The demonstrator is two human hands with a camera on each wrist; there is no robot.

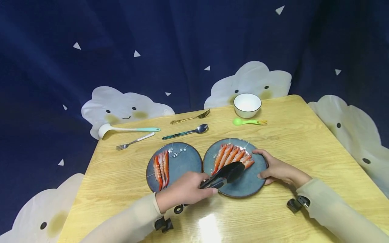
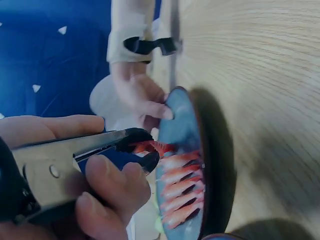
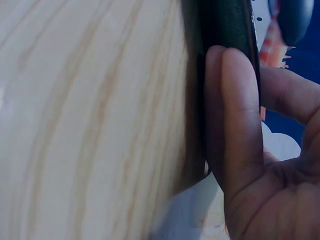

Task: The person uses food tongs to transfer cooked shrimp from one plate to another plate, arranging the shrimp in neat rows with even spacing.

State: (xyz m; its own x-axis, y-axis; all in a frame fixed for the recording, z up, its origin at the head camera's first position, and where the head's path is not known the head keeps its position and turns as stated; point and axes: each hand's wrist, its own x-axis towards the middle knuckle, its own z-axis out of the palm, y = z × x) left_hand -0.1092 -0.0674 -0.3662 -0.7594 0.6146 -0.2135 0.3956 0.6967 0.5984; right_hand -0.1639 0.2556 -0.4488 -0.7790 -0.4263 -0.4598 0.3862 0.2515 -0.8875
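Observation:
My left hand [image 1: 189, 189] grips black-tipped tongs [image 1: 226, 176] over the right blue plate [image 1: 243, 188]. In the left wrist view the tongs' tips stand around the end of a cooked shrimp [image 2: 159, 147]; how firmly they hold it I cannot tell. Several other red-and-white shrimp [image 1: 228, 155] lie side by side on that plate. At its right rim, my right hand [image 1: 275, 169] holds the plate, with fingers below the edge in the right wrist view. On the left blue plate [image 1: 185, 165] three shrimp [image 1: 161, 168] lie in a row.
Behind the plates lie a white-and-mint ladle [image 1: 130, 129], a white-handled fork [image 1: 135, 141], a spoon [image 1: 186, 132] and a gold-handled fork [image 1: 189, 117]. A white bowl [image 1: 247, 106] stands at the back, a green spoon [image 1: 247, 122] before it. The plates sit close together on the wooden table [image 1: 304, 141].

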